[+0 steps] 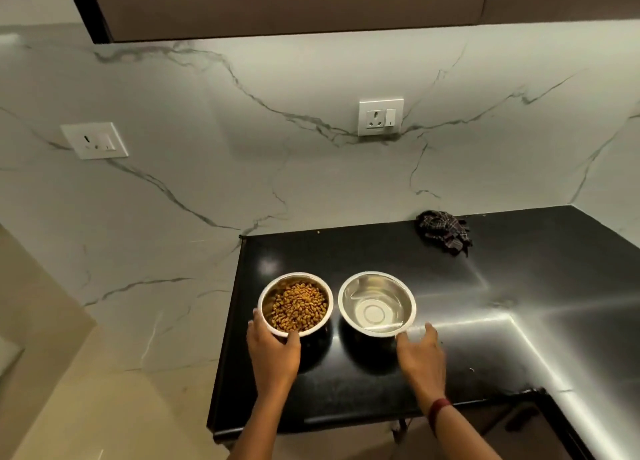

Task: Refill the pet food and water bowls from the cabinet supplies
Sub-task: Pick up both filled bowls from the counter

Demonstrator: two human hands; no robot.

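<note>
Left hand [273, 347]: curled round the near-left side of the round steel bowl of brown kibble [262, 300], thumb at its near rim, holding it.
Right hand [419, 354]: fingers spread wide and blurred, just beside the near-right rim of the round shiny steel bowl [348, 296]; contact cannot be told, and it grips nothing.
Bowls: 2, side by side and apart, on the glossy black countertop [467, 338] near its left end.
Key relation: each bowl lies straight ahead of its own hand, so neither arm need cross.
Judgement: food looks refilled; whether the shiny bowl holds water is unclear.
Back edge: dark checked cloth [443, 232].
</note>
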